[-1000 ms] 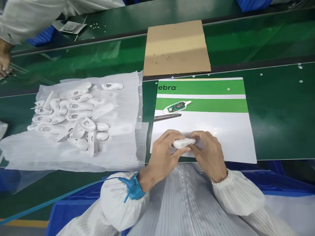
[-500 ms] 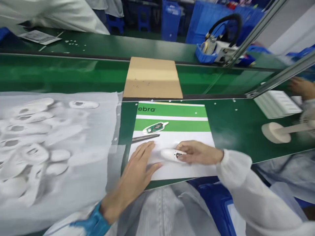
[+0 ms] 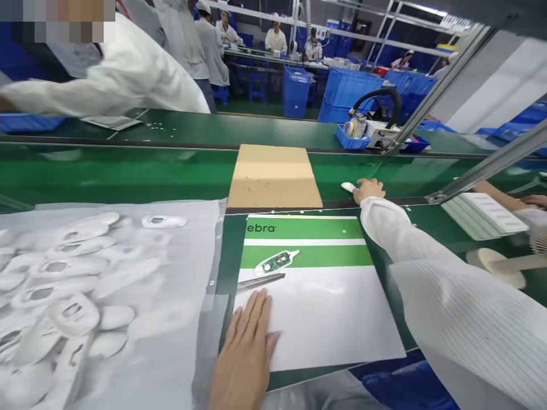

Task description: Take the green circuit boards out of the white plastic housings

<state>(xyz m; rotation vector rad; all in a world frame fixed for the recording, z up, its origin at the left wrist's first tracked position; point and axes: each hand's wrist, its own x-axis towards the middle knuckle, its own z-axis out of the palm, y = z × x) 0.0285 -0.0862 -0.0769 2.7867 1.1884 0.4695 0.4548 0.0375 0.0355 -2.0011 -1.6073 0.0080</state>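
- Here, nearest, the left hand (image 3: 245, 353) lies palm down with fingers extended over the left edge of the white-and-green mat (image 3: 333, 319), open and gripping nothing
- To its left, many white shells (image 3: 77, 265) lie heaped on pale wrapping (image 3: 171, 341), spread over the green surface (image 3: 234, 239)
- Just past the left fingertips, a slim metal tool (image 3: 261, 282) lies by the mat's left edge, its long axis mostly left to right
- Beyond that tool, an open shell with a circuit board (image 3: 276, 263) rests on the mat's green band, narrow tip to the right and slightly away
- Past the mat's far right corner, the right hand (image 3: 370, 191) reaches over the surface's far edge to the green strip (image 3: 183, 176); its fingers meet a smooth white piece (image 3: 348, 187), but I cannot tell whether they grip it
- That piece extends left from the right hand, its long axis nearly crosswise and its free end tilted slightly away; the left hand is well apart from it
- Farther left, across the strip, a co-worker's white sleeve (image 3: 77, 98) stretches out
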